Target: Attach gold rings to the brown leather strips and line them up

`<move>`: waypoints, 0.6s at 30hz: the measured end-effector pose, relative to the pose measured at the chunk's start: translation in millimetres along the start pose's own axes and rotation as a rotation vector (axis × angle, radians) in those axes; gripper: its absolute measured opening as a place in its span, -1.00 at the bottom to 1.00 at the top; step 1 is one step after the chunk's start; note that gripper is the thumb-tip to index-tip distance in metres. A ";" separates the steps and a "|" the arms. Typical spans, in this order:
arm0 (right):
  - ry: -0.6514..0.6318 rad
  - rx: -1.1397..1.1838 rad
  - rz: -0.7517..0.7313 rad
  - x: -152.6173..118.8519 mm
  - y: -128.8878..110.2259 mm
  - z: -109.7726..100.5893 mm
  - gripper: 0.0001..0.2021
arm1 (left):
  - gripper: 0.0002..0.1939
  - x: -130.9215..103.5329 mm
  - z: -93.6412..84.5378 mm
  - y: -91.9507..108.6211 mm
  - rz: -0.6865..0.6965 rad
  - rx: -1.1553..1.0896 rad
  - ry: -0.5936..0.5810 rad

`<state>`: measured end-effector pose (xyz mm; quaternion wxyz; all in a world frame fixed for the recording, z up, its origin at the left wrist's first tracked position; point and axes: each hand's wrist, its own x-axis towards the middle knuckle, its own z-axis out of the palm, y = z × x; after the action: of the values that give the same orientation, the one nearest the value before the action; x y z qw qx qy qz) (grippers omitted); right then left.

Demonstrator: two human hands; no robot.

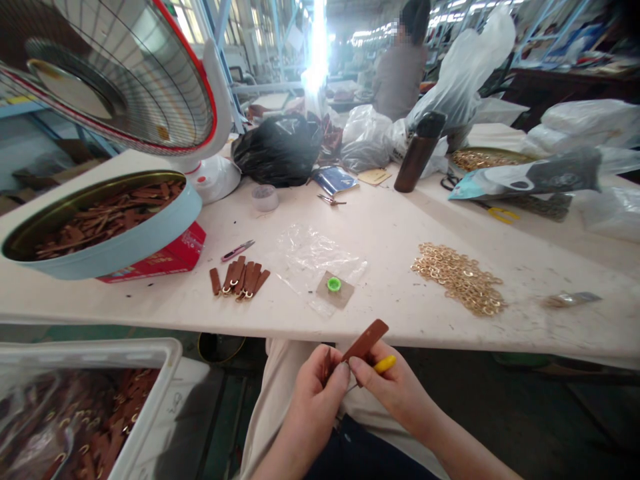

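Observation:
Over my lap, just below the table edge, my left hand (323, 383) is closed on a brown leather strap (367, 339). The strap tilts up to the right. My right hand (385, 380) pinches at the strap's lower end and also grips a yellow-handled tool (385, 364); its working end is mostly hidden by my fingers. On the table ahead lie a pile of brown leather tabs (240, 277) with metal rings, a small green cap (334, 285) on a piece of card, and a heap of gold-coloured rings (457, 277).
A round tin (165, 230) of leather pieces stands left on a red box, beside a fan (215, 120). Thread snips (238, 251) lie near the tabs. A white bin (165, 353) is at lower left. Bags and a dark bottle (420, 153) stand farther back; a person (400, 73) is beyond.

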<state>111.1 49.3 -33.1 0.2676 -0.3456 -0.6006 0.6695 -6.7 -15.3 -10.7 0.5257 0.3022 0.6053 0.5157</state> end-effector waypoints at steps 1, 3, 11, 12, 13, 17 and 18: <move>-0.004 -0.009 0.012 0.3 0.0 0.4 -0.85 | -0.83 0.3 0.3 -0.3 0.004 0.020 0.005; -0.008 -0.035 0.032 1.0 -0.4 0.8 -0.86 | -0.84 1.1 1.3 -0.7 0.014 0.057 0.019; -0.018 -0.095 0.042 2.3 -3.8 -0.1 -0.83 | -0.86 1.8 3.0 -4.3 0.054 0.116 0.062; -0.012 -0.089 0.048 2.2 -3.2 0.2 -0.82 | -0.86 2.0 2.7 -4.9 0.059 0.116 0.067; -0.006 -0.082 0.055 2.2 -2.3 0.8 -0.82 | -0.86 2.4 2.5 -5.6 0.062 0.118 0.069; 0.010 -0.031 0.061 2.4 3.4 3.5 -0.82 | -0.86 4.8 2.8 -9.4 0.060 0.112 0.064; 0.016 -0.013 0.060 2.5 4.8 3.9 -0.83 | -0.86 5.5 3.1 -10.6 0.056 0.105 0.060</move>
<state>106.8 48.2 -38.0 0.2500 -0.3703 -0.5922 0.6706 -3.4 -12.4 -22.2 0.4760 0.3304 0.6383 0.5067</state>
